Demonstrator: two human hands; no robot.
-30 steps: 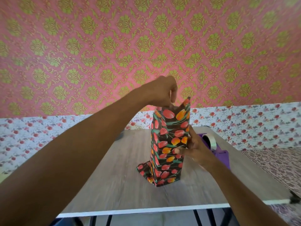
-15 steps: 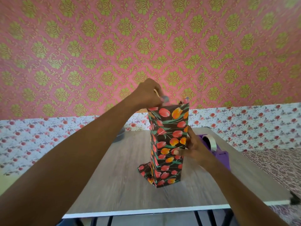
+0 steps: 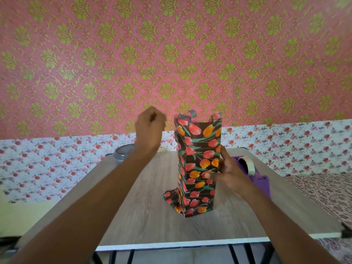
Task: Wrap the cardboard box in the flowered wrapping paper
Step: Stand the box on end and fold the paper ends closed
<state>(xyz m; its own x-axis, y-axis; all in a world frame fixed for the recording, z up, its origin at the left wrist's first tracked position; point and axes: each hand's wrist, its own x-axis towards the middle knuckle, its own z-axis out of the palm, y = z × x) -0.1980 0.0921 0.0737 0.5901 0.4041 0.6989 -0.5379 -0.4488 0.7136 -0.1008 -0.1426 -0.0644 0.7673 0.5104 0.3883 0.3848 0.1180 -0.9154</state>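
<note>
Middle of the wood-grain table (image 3: 142,216): right hand (image 3: 230,172) gripping the right side of the tall upright cardboard box (image 3: 198,159), sleeved in glossy tulip-print wrapping paper (image 3: 171,197). Left hand (image 3: 150,128) curled, empty, beside its open top, not touching. Purple tape dispenser (image 3: 255,178) behind, near the right edge.

Wall (image 3: 171,54): pink with green damask pattern, spanning 10 to 2 o'clock. Lower band (image 3: 57,164): white with red flowers, running from 9 to 3 o'clock. Table (image 3: 152,216): wood-grain top, white front edge, centre. Black legs (image 3: 131,256) at 6 o'clock. Patterned rug (image 3: 323,197) at 4 o'clock.
</note>
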